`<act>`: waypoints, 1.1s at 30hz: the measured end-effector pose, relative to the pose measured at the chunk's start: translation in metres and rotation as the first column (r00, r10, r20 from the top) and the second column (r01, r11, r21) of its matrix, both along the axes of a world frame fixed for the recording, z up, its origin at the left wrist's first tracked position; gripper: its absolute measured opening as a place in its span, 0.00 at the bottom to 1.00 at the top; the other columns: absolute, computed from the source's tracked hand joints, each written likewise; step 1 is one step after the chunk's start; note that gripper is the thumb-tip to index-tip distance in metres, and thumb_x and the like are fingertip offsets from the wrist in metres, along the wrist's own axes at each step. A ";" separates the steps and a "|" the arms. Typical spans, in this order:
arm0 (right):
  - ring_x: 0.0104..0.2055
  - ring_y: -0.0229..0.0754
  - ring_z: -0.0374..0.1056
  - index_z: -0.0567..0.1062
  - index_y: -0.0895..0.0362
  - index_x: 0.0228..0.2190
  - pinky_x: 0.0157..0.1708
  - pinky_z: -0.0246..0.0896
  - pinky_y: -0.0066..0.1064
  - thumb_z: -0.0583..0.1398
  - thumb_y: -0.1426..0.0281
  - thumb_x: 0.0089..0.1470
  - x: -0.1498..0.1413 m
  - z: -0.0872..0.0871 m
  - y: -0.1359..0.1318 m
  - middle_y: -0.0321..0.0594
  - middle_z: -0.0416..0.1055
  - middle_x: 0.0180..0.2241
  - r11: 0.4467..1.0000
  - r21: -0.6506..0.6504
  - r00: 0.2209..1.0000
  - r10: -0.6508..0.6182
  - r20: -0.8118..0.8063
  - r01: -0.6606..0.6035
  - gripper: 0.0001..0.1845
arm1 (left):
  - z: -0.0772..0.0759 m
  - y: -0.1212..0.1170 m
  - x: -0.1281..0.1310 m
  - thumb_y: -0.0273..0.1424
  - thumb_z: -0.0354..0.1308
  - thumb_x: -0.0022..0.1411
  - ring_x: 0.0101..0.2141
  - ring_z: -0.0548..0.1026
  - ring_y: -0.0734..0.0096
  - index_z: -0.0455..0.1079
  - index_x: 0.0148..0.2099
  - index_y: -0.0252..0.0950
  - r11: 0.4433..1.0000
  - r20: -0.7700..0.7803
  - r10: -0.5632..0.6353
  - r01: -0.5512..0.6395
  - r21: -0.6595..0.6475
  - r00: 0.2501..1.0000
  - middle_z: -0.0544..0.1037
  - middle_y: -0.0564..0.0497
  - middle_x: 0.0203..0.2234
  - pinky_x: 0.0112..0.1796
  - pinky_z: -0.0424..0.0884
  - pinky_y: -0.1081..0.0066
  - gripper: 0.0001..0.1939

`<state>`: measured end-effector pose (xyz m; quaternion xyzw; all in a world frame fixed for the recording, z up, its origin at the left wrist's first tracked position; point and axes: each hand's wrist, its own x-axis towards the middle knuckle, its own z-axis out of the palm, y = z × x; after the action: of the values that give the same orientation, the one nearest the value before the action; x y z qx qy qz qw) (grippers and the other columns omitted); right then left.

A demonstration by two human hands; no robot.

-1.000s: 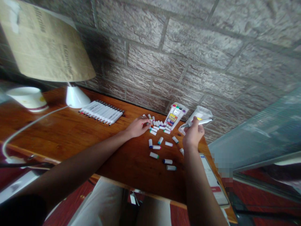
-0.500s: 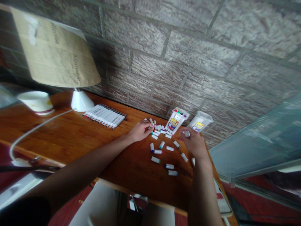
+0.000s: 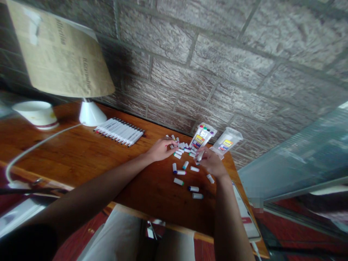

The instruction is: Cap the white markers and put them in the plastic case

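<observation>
Several short white marker caps [image 3: 178, 181] with coloured ends lie scattered on the wooden table, thickest in a pile by the wall. My left hand [image 3: 161, 149] rests at the left side of that pile, thumb and forefinger drawn close together; what lies between them cannot be made out. Between the thumb and fingers of my right hand [image 3: 212, 163] is a white marker cap [image 3: 200, 156], held above the table in front of the clear plastic marker box [image 3: 198, 140]. Red, green, black and purple ends show at that box's top. A second clear box [image 3: 226, 142] stands to its right.
A row of white markers [image 3: 119, 131] lies at the left, near a lamp [image 3: 92, 114] with a printed shade and a paper cup [image 3: 38, 115]. A white cable crosses the table. A phone [image 3: 246, 214] lies under my right forearm by the edge. The stone wall [image 3: 174, 79] rises behind.
My right hand has moved left with the marker cap, from in front of the second box to beside the pile. My left hand stays by the pile. The view has shifted slightly.
</observation>
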<state>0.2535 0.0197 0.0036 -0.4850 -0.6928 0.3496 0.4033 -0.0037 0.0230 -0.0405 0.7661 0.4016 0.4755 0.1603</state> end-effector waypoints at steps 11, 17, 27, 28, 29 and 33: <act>0.29 0.40 0.74 0.68 0.52 0.35 0.33 0.70 0.32 0.73 0.66 0.37 -0.048 0.010 -0.023 0.30 0.76 0.28 0.949 -0.132 0.894 0.213 -0.395 -0.285 0.25 | 0.005 -0.009 0.008 0.41 0.69 0.55 0.32 0.78 0.70 0.79 0.40 0.32 0.893 0.200 -0.377 0.412 -0.182 0.905 0.83 0.44 0.38 0.31 0.70 0.74 0.17; 0.37 0.43 0.76 0.66 0.52 0.35 0.36 0.71 0.33 0.73 0.67 0.35 -0.070 -0.003 -0.021 0.33 0.76 0.31 0.987 -0.056 0.886 0.106 -0.451 -0.147 0.26 | 0.001 -0.003 0.004 0.39 0.70 0.56 0.41 0.81 0.63 0.79 0.44 0.32 0.904 0.271 -0.327 0.383 -0.189 0.905 0.84 0.44 0.40 0.45 0.75 0.66 0.18; 0.20 0.36 0.64 0.76 0.60 0.30 0.23 0.58 0.29 0.62 0.50 0.54 -0.067 0.003 -0.021 0.34 0.71 0.19 0.981 0.031 0.918 -0.169 -0.358 0.193 0.24 | -0.003 0.000 0.003 0.37 0.67 0.59 0.32 0.79 0.71 0.78 0.41 0.32 0.975 0.158 -0.175 0.194 -0.113 0.972 0.84 0.48 0.35 0.34 0.73 0.74 0.13; 0.20 0.35 0.61 0.77 0.60 0.29 0.23 0.56 0.29 0.62 0.49 0.54 -0.067 0.003 -0.021 0.33 0.68 0.17 0.977 0.047 0.919 -0.176 -0.354 0.206 0.25 | -0.003 0.000 0.003 0.37 0.67 0.59 0.33 0.79 0.70 0.78 0.41 0.33 0.976 0.153 -0.180 0.196 -0.099 0.972 0.84 0.48 0.35 0.35 0.73 0.74 0.13; 0.19 0.34 0.59 0.77 0.60 0.29 0.23 0.55 0.29 0.62 0.48 0.54 -0.068 0.003 -0.021 0.32 0.66 0.17 0.975 0.066 0.920 -0.176 -0.350 0.211 0.26 | -0.004 0.000 0.003 0.37 0.67 0.59 0.33 0.79 0.70 0.78 0.41 0.33 0.976 0.148 -0.185 0.200 -0.090 0.972 0.84 0.48 0.35 0.35 0.74 0.74 0.13; 0.20 0.34 0.57 0.78 0.61 0.28 0.23 0.52 0.29 0.61 0.46 0.53 -0.068 0.001 -0.021 0.30 0.63 0.16 0.972 0.093 0.925 -0.172 -0.338 0.215 0.28 | -0.007 0.001 0.004 0.36 0.67 0.59 0.34 0.79 0.70 0.78 0.41 0.33 0.976 0.113 -0.187 0.197 -0.092 0.976 0.84 0.48 0.36 0.35 0.73 0.74 0.12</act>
<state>0.1857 -0.0014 0.0048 -0.4590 -0.5858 0.3385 0.5758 0.0001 0.0242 -0.0472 0.7663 0.3408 0.4755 0.2655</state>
